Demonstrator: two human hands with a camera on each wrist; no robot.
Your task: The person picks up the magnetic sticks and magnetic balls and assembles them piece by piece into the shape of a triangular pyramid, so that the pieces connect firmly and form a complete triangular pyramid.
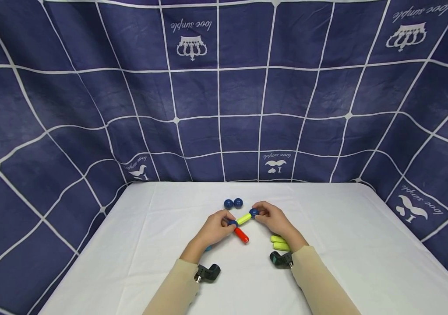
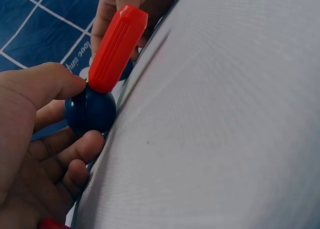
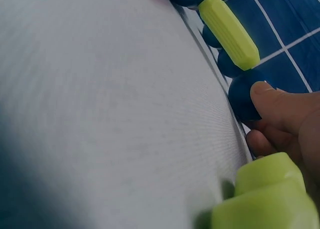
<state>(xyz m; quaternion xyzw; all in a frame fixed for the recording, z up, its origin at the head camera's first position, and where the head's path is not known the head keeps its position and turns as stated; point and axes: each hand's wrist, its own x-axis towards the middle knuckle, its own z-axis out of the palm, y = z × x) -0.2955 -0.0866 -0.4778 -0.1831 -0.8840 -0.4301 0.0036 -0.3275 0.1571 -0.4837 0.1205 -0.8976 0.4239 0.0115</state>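
My left hand (image 1: 215, 228) pinches a blue ball (image 2: 90, 111) between thumb and fingers. From that ball a red rod (image 1: 241, 236) sticks out toward the near side of the table. A yellow-green rod (image 1: 244, 218) runs from the same ball to a second blue ball (image 3: 243, 96), seemingly joining the two. The right hand (image 1: 276, 219) grips this second ball with thumb and fingertips. In the right wrist view the yellow-green rod meets the ball just beyond the thumb; its exact seating there cannot be told.
Two loose blue balls (image 1: 233, 203) sit side by side beyond the hands. Yellow-green rods (image 1: 281, 246) lie beside the right wrist. A light blue piece (image 1: 208, 248) is mostly hidden by the left wrist, and a red piece (image 2: 52, 224) shows below the left palm.
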